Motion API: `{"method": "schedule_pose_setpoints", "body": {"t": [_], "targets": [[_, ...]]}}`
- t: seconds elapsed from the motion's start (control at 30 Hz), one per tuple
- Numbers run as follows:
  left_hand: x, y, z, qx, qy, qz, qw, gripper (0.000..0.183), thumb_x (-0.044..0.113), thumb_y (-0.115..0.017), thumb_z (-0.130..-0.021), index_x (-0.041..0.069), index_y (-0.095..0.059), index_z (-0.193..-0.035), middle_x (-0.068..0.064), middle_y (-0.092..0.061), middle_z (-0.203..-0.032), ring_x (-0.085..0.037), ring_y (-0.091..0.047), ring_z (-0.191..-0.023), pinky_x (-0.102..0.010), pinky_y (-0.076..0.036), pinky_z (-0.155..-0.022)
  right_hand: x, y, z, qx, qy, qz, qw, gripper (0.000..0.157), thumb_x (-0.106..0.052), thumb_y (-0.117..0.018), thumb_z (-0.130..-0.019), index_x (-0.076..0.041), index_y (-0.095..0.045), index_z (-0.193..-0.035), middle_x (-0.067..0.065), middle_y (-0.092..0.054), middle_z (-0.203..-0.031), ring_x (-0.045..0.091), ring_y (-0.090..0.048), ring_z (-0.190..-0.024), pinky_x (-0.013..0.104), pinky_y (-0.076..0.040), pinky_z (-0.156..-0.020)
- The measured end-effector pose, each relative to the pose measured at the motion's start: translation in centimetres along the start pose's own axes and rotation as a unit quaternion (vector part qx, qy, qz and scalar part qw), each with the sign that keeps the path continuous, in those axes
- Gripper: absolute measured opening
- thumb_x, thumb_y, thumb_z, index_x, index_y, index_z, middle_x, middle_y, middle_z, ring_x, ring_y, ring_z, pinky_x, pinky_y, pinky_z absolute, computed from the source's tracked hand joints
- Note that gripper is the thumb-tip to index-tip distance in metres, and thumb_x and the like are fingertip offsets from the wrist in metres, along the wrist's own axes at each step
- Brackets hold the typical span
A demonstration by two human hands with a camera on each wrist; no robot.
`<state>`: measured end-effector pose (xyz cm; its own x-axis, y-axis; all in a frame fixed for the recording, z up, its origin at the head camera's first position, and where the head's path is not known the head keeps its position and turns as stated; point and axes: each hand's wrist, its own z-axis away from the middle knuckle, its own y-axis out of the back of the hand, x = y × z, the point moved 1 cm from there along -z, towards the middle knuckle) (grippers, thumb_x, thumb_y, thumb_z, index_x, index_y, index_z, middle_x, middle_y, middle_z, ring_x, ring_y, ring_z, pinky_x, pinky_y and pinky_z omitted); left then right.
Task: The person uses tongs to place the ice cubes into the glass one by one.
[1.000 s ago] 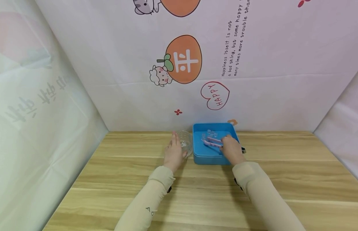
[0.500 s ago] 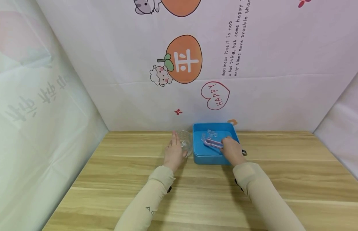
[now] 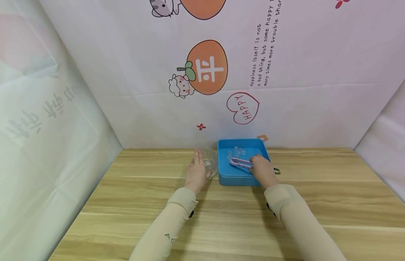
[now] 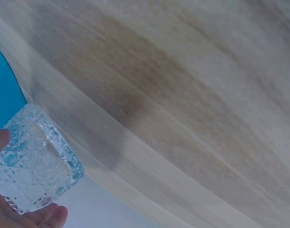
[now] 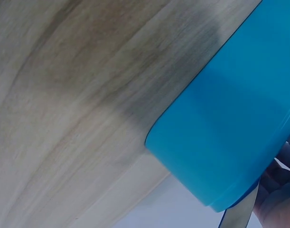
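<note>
Tongs (image 3: 240,165): the right hand (image 3: 262,168) holds them, and their two arms are closer together than a second ago.
Clear cubes (image 3: 243,152): they lie in the blue box (image 3: 238,180), toward its back left corner. The tips are right by them, so maybe one is pinched; I cannot tell.
Glass (image 3: 214,159): the left hand (image 3: 196,172) grips it between thumb and fingers, just beside the box's left wall.
Edges: box and glass sit near the back edge of the surface (image 3: 235,217).
Room: wide wood on both sides and in front; the tips have little space at the box's left wall.
</note>
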<state>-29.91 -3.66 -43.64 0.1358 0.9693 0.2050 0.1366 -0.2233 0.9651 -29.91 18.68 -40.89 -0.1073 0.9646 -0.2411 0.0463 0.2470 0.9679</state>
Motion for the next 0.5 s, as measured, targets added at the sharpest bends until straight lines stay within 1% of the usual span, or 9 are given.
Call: {"method": "schedule_pose_setpoints", "body": {"t": [0.13, 0.33, 0.5], "targets": [[0.00, 0.00, 0.04, 0.000, 0.001, 0.008, 1.0000, 0.091, 0.038, -0.065, -0.089, -0.003, -0.012, -0.151, -0.016, -0.006, -0.162, -0.032, -0.049, -0.130, -0.043, -0.046, -0.104, 0.08, -0.11, 0.02, 0.003, 0.006, 0.001, 1.000, 0.029, -0.007, -0.068, -0.086, 0.007, -0.066, -0.111, 0.022, -0.065, -0.102, 0.031, -0.061, -0.092, 0.046, -0.055, -0.084], [-0.01, 0.02, 0.14, 0.006, -0.002, 0.010, 0.9999, 0.092, 0.037, -0.066, -0.089, -0.004, -0.013, -0.151, -0.017, -0.008, -0.161, -0.031, -0.050, -0.129, -0.043, -0.046, -0.103, 0.12, -0.11, 0.14, 0.017, 0.019, -0.002, 1.000, 0.029, -0.006, -0.068, -0.086, 0.007, -0.066, -0.111, 0.022, -0.065, -0.103, 0.032, -0.061, -0.094, 0.046, -0.054, -0.084], [0.04, 0.15, 0.16, 0.003, -0.001, 0.017, 0.9999, 0.091, 0.036, -0.066, -0.089, -0.004, -0.013, -0.151, -0.017, -0.008, -0.161, -0.032, -0.050, -0.128, -0.043, -0.046, -0.103, 0.26, 0.03, 0.31, 0.050, 0.038, -0.007, 0.998, 0.029, -0.006, -0.069, -0.085, 0.007, -0.065, -0.111, 0.021, -0.065, -0.101, 0.032, -0.062, -0.093, 0.044, -0.055, -0.081]]}}
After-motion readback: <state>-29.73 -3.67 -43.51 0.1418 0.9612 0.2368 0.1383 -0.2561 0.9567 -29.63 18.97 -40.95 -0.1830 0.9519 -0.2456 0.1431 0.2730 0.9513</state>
